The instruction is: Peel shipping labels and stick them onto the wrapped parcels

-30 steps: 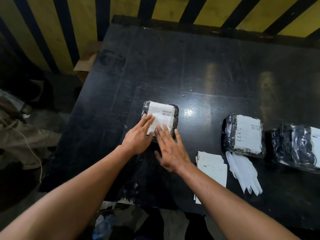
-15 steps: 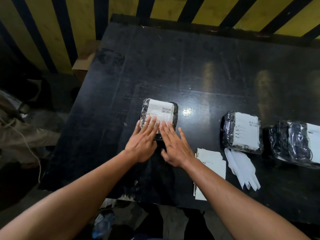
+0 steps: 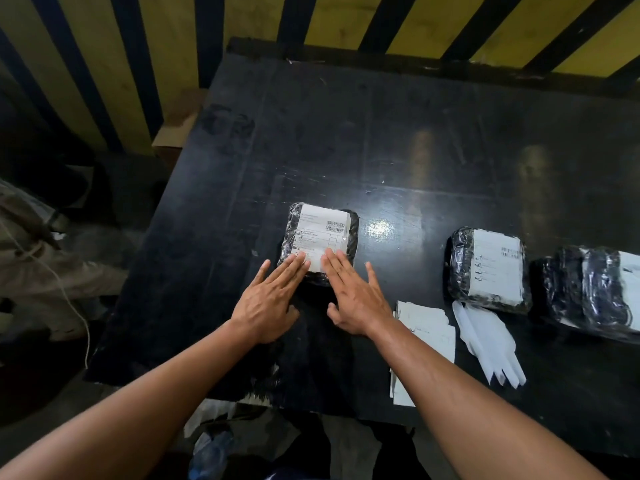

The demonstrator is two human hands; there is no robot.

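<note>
L hand (image 3: 268, 304) flat, fingers straight, pressing near edge of label (image 3: 320, 235) on wrapped parcel (image 3: 318, 242), table (image 3: 381, 133) center. R hand (image 3: 356, 299) same, flat alongside. Label stack (image 3: 427, 327), backing strips (image 3: 488, 341), two labelled parcels (image 3: 488, 268) at right.

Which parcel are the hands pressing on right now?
The leftmost parcel, set apart from the two at right; the left hand and right hand lie flat on its near edge.

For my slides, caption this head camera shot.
Both hands press a label flat onto a wrapped parcel.
</note>
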